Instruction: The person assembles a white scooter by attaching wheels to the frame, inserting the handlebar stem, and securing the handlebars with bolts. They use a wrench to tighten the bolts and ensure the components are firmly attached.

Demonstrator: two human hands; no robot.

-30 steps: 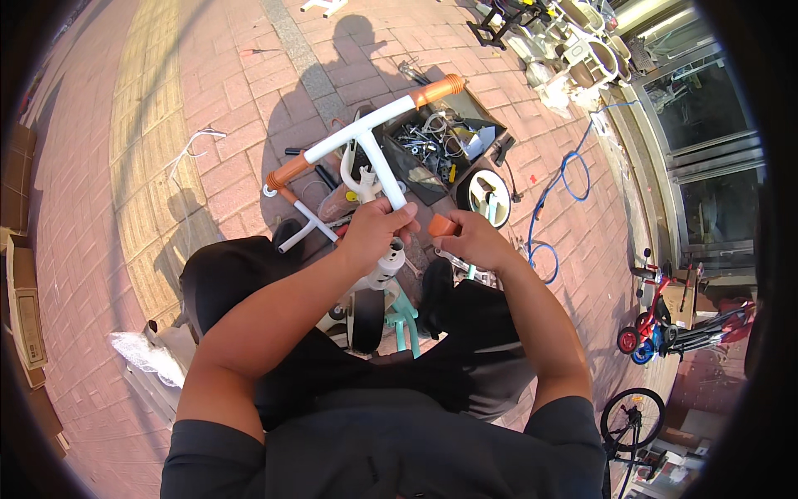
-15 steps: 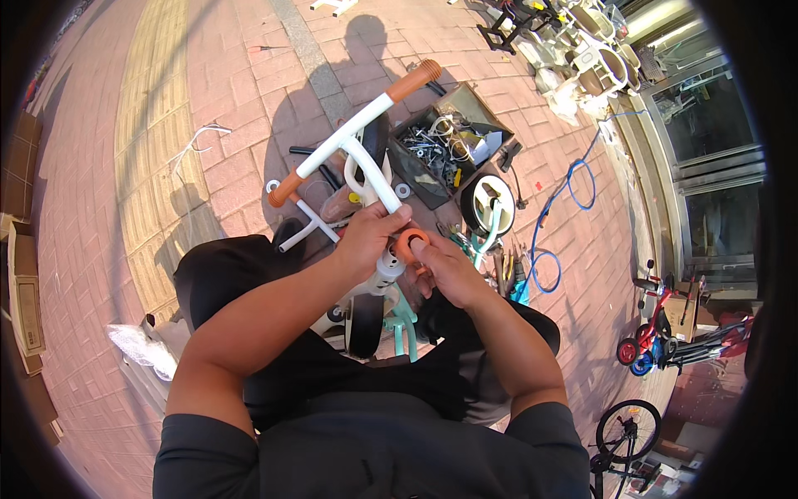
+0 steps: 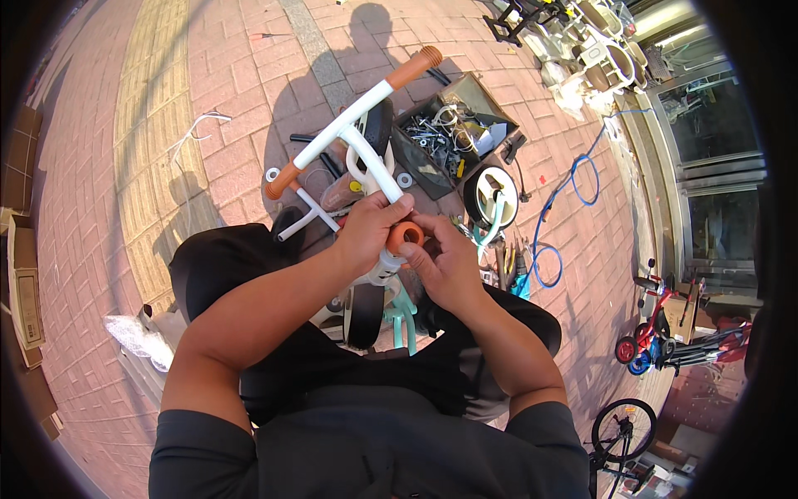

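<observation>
A white handlebar (image 3: 331, 143) with orange-brown grips slants up and away in front of me, its stem leading down to my hands. My left hand (image 3: 366, 235) is closed around the lower end of that stem. Against it sits an orange ring-shaped collar (image 3: 394, 236), its round opening turned toward the right. My right hand (image 3: 450, 259) pinches this collar, thumb below and index finger above. Just under the collar a whitish tube part (image 3: 383, 271) shows, partly covered by my hands. Below, between my knees, are a black-tyred wheel (image 3: 363, 320) and a mint-green frame (image 3: 404, 318).
An open toolbox (image 3: 426, 173) full of loose hardware lies beyond my hands. Right of it are a small white wheel (image 3: 490, 197) and a blue hose (image 3: 541, 224). A second white T-shaped bar (image 3: 309, 218) lies at the left. Bikes (image 3: 625, 431) stand far right.
My right hand has shifted its hold, with the index finger now over the collar's top. The collar has turned and sits slightly closer to the stem. The handlebar has tilted a little upward.
</observation>
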